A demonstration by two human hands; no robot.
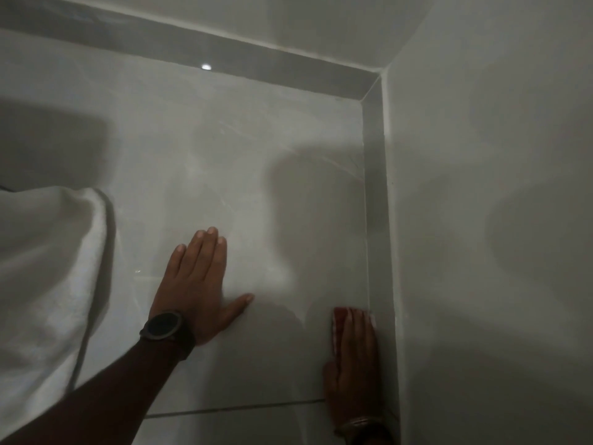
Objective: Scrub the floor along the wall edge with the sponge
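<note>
Right hand (353, 358) flat on the red sponge (337, 319), pinning it to the floor (288, 364) just beside the skirting (382, 284); left hand (195, 284) spread flat, holding nothing. Probably soft, light and compressible, best pressed from above. Farther off, white cloth (48, 268), then the corner.

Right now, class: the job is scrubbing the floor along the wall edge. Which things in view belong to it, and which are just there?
Part of the job:
right hand pressing down
sponge, reddish, under it
floor
skirting strip along the wall

Just there:
left hand flat on the floor
wristwatch
white cloth
</note>
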